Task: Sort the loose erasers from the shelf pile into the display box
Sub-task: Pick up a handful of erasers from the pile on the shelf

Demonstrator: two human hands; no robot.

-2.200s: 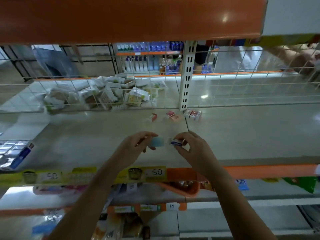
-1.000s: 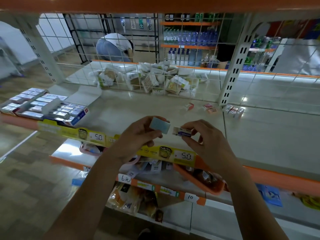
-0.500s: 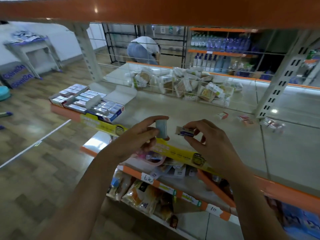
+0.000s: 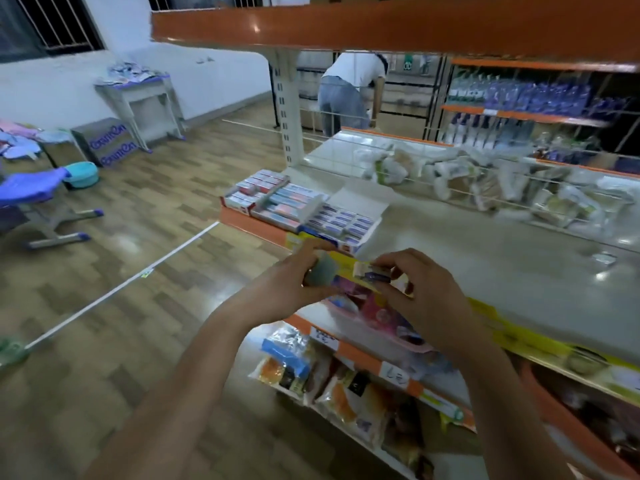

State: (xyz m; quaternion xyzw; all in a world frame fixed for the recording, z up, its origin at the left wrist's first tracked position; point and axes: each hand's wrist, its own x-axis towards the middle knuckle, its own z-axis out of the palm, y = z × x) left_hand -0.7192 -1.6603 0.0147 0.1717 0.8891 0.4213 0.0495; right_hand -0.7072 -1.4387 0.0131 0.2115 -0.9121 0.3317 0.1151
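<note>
The view had swung left to the display box, so both hands, left hand pinching a pale eraser, right hand pinching a sleeved eraser, seemed ready to place them.

Pale blue-grey eraser, white-and-blue sleeved eraser, orange shelf edge.

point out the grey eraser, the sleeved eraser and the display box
grey eraser point(image 4: 320, 273): head view, its flat face
sleeved eraser point(image 4: 372, 273): head view, its printed sleeve
display box point(image 4: 360, 201): head view, its open lid flap
</note>
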